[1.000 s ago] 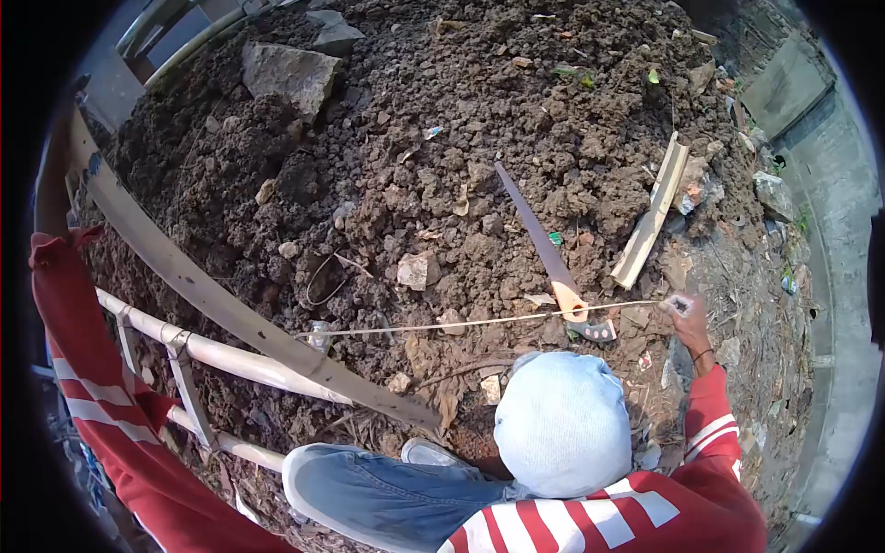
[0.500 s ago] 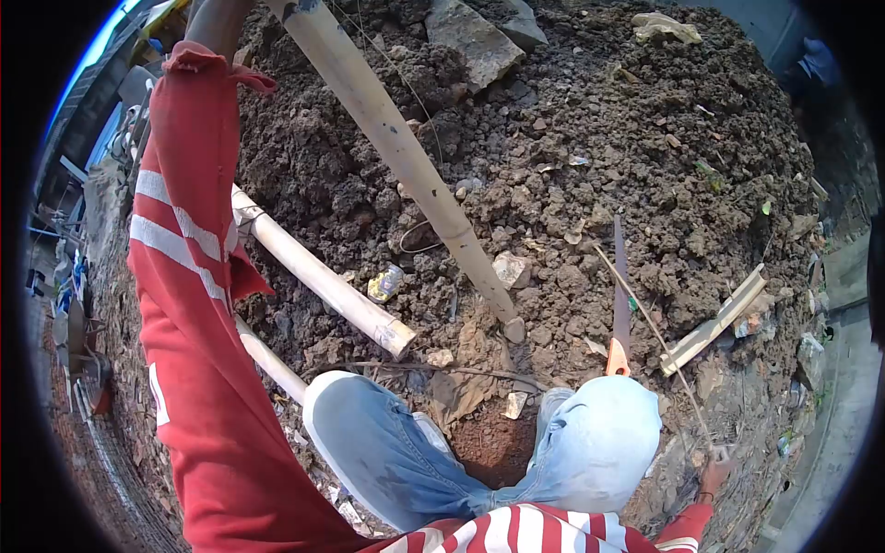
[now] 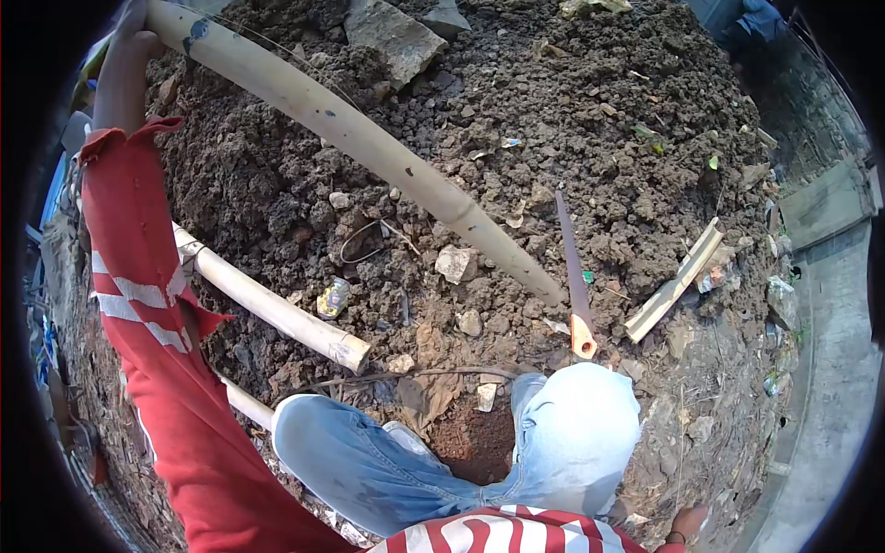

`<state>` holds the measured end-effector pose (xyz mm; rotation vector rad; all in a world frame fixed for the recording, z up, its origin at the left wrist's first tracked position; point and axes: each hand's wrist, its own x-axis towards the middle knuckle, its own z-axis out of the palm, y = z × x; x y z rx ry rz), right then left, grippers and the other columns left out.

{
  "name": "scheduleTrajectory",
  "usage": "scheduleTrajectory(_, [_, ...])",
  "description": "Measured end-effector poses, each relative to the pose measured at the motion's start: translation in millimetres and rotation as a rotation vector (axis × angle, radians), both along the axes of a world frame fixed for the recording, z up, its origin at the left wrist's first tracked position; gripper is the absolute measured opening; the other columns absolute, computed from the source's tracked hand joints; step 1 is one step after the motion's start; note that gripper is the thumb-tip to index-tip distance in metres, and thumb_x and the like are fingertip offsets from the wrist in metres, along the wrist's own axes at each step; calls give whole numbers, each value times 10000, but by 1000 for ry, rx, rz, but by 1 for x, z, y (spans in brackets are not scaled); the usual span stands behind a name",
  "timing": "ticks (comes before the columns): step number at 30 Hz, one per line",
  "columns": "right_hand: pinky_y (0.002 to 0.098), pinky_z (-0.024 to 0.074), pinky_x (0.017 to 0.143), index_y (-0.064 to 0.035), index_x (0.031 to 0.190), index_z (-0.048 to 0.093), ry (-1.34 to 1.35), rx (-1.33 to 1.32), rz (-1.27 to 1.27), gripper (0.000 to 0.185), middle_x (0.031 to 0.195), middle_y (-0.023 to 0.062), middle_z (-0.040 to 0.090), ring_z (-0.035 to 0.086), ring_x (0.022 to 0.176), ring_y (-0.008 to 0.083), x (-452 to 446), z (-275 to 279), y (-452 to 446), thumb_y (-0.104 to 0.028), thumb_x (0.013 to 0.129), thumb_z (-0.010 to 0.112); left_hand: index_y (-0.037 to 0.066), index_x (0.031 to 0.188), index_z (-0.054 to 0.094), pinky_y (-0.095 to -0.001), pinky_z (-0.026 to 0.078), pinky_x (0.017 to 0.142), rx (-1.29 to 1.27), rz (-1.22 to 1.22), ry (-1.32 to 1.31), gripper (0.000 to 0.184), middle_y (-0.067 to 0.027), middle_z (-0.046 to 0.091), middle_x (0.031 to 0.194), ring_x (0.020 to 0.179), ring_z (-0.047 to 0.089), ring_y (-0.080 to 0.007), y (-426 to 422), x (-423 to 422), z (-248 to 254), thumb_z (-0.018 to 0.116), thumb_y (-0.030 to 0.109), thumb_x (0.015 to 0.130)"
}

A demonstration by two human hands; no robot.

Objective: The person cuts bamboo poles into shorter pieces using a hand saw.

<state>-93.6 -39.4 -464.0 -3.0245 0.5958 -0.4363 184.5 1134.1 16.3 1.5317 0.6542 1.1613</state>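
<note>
At the upper left, my left hand (image 3: 136,39) is closed around the upper end of a long bamboo pole (image 3: 369,147). The pole slants down to the right, its lower tip on the soil beside a handsaw (image 3: 574,276) with an orange handle. Low at the right edge of my body is my right hand (image 3: 690,523), small and partly cut off from view. A faint thin strip (image 3: 681,433) runs up from it; the fingers themselves are hard to make out.
A second bamboo pole (image 3: 277,300) lies at the left. A split bamboo piece (image 3: 673,284) rests at the right. Rocks (image 3: 392,41) sit in the heaped soil (image 3: 572,120). A small hole (image 3: 475,438) lies between my knees. A concrete strip (image 3: 825,341) borders the right side.
My left hand has swung the pole's upper end leftward, and its lower tip has shifted right, near the saw. My right hand has moved down, and the thin strip has left the saw's side.
</note>
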Motion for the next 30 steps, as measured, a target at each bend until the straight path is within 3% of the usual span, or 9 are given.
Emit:
scheduleTrajectory(2, [474,489,992,53,1188,645,160,144,23,319,1176,281,665,637,1055,441,87,61,243,-88,904,683,95,1086,582,-375,496,585,-242,0,-82,604,-16,537,696,569,534,-188,13,4,-41,820,573,802])
scheduleTrajectory(8, [503,429,1012,-66,1246,606,45,271,766,454,1211,141,586,560,1171,363,217,-51,443,-238,861,776,108,1077,574,-371,493,563,-991,213,-111,615,-7,523,679,545,520,-183,8,11,-232,829,593,799])
scheduleTrajectory(12, [523,381,1061,-93,1266,572,205,192,686,604,1237,122,541,508,1230,374,246,-57,494,-344,790,848,172,886,553,-342,351,392,-730,-126,-243,507,31,381,476,378,400,-181,-35,-4,-393,750,640,862])
scheduleTrajectory(14, [523,396,1026,-83,1217,577,208,194,649,523,1205,129,543,525,1192,365,251,-46,503,-329,824,820,65,1127,659,-439,524,685,-1186,462,199,586,-95,649,856,730,620,-264,-74,29,-376,740,589,876])
scheduleTrajectory(16, [529,401,1004,-80,1201,577,84,253,551,494,1190,135,545,530,1181,362,257,-27,495,-321,838,810,28,1216,632,-479,490,923,-1196,229,57,662,-150,647,1154,1017,623,-334,-91,24,-400,753,569,853])
scheduleTrajectory(21, [502,451,959,10,1305,521,-250,391,110,683,1203,222,569,574,1137,400,318,-19,421,-426,862,802,87,1391,474,-561,389,1019,136,734,598,761,-178,537,1271,1256,488,-353,-172,26,-400,805,414,789])
scheduleTrajectory(23, [496,459,972,54,1356,485,-262,489,-2,810,1244,261,576,586,1147,414,348,-29,401,-478,843,818,95,1380,477,-540,389,1015,769,378,445,775,-136,508,1273,1220,489,-337,-192,33,-386,828,379,749])
scheduleTrajectory(26, [503,458,1003,130,1421,386,-85,757,-8,1051,1307,337,561,598,1176,436,383,-36,400,-559,778,852,200,1458,466,-488,377,1076,1052,-224,670,908,-76,499,1419,1339,463,-282,-227,50,-384,880,401,676])
scheduleTrajectory(30, [500,466,1001,127,1415,368,-113,681,-50,1063,1280,330,580,609,1162,442,403,-40,422,-522,743,874,159,1358,600,-459,483,1006,1175,-301,785,790,-101,649,1256,1202,611,-306,-216,79,-412,900,325,647])
